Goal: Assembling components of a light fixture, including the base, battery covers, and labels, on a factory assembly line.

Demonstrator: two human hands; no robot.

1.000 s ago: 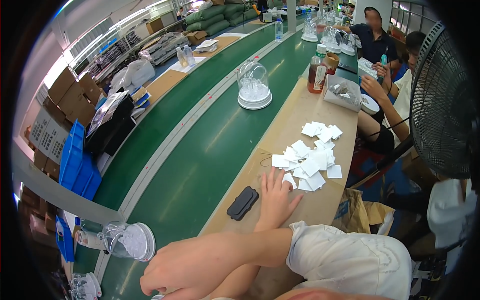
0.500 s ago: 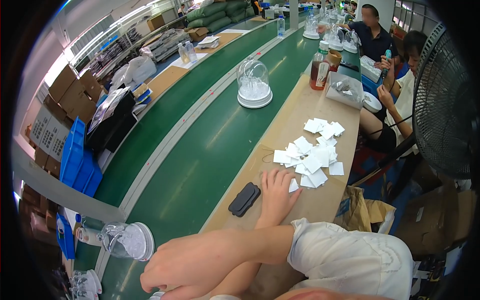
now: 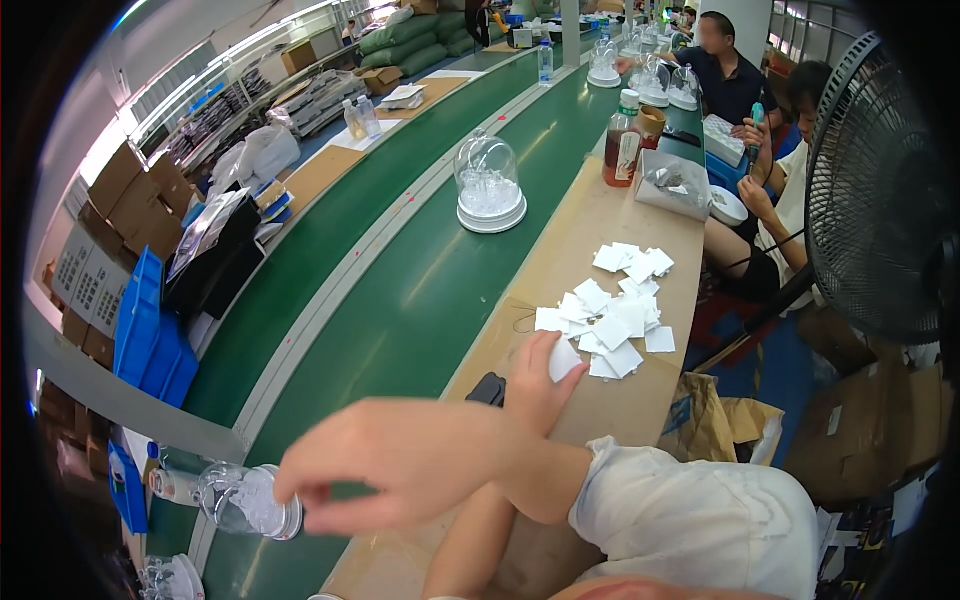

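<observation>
My forearms cross, the right over the left. My left hand (image 3: 535,385) pinches a white square piece (image 3: 565,358) between thumb and fingers, at the near edge of a loose pile of white square pieces (image 3: 612,320). My right hand (image 3: 400,460) reaches to the left with nothing visible in it, thumb and fingers apart. Beyond its fingertips is a clear dome (image 3: 238,498) on a white round base, with clear pieces inside; whether they touch it I cannot tell. A dark oblong block (image 3: 487,390) is partly hidden behind my hands.
Another clear dome (image 3: 490,185) stands on the green conveyor belt (image 3: 400,290). A bottle of reddish liquid (image 3: 621,140) and a white box (image 3: 670,185) stand farther along the brown worktop (image 3: 560,250). A black fan (image 3: 880,200) is at right; two people sit beyond.
My left hand has picked up a white square piece from the pile's edge. My right hand has risen and its fingers have spread. The whole view has shifted slightly.
</observation>
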